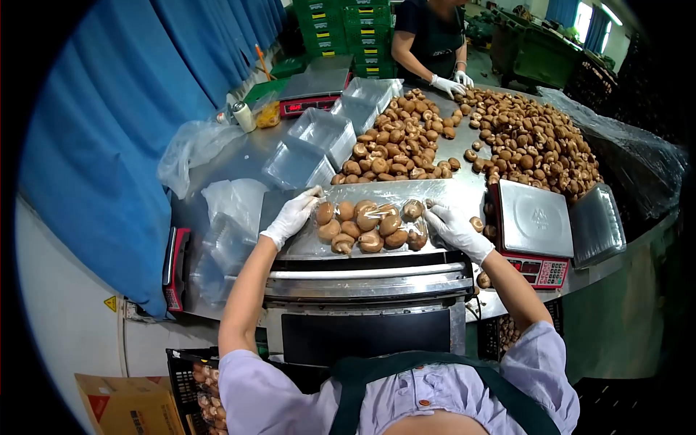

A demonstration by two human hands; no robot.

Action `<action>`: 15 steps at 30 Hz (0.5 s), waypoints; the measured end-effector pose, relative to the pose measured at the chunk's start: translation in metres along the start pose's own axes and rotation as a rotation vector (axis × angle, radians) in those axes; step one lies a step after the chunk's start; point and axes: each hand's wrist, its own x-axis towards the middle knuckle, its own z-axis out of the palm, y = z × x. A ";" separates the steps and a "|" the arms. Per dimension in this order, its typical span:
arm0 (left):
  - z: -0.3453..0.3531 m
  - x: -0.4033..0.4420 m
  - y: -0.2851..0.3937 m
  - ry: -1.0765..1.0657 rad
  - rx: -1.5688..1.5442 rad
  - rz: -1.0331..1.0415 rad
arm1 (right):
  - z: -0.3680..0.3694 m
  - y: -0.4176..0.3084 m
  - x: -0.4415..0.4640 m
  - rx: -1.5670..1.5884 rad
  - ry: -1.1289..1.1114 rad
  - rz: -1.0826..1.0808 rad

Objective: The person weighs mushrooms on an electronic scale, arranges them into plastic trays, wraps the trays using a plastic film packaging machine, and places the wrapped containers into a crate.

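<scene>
Brown mushrooms [370,230] lie in a tray under shiny clear plastic film [402,190], on the metal top of a wrapping machine [362,284] in front of me. My left hand [292,219], in a white glove, has its fingers closed on the film at the pack's left end. At the right end, my gloved right hand [458,230] curls its fingers against the wrapped pack and its film. Film glare hides much of the tray's rim.
Loose mushrooms are heaped in two piles [406,134] [536,138] beyond the machine. Stacked clear trays [322,134] stand left of them. A weighing scale [536,221] is on the right, another scale [315,85] farther back. Across the table, a co-worker's gloved hands [451,85] touch mushrooms.
</scene>
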 end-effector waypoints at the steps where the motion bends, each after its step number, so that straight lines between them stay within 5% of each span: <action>1: -0.003 -0.004 0.005 -0.073 -0.206 -0.125 | 0.003 -0.003 -0.003 0.234 0.034 0.109; 2: -0.002 -0.008 0.006 -0.074 -0.208 -0.131 | 0.005 -0.006 -0.005 0.468 0.070 0.218; 4: -0.004 -0.016 0.027 -0.114 -0.422 -0.447 | 0.003 -0.019 -0.002 0.379 0.137 0.187; 5: -0.003 -0.028 0.051 -0.117 -0.795 -0.745 | 0.005 -0.025 -0.002 0.595 0.149 0.376; 6: 0.000 -0.036 0.053 -0.113 -0.794 -0.746 | 0.005 -0.028 -0.001 0.808 0.160 0.566; 8: 0.001 -0.045 0.055 -0.094 -0.818 -0.774 | 0.009 -0.007 0.004 0.799 0.086 0.587; 11: 0.004 -0.047 0.058 -0.077 -0.598 -0.800 | 0.007 -0.028 0.000 0.154 0.349 0.312; 12: 0.007 -0.047 0.050 -0.070 -0.431 -0.816 | 0.009 -0.027 -0.001 0.154 0.346 0.310; 14: 0.015 -0.044 0.052 0.045 -0.342 -0.815 | 0.020 -0.014 0.004 -0.244 0.208 0.296; 15: 0.016 -0.042 0.050 0.075 -0.246 -0.793 | 0.031 0.011 0.011 -0.062 0.061 0.410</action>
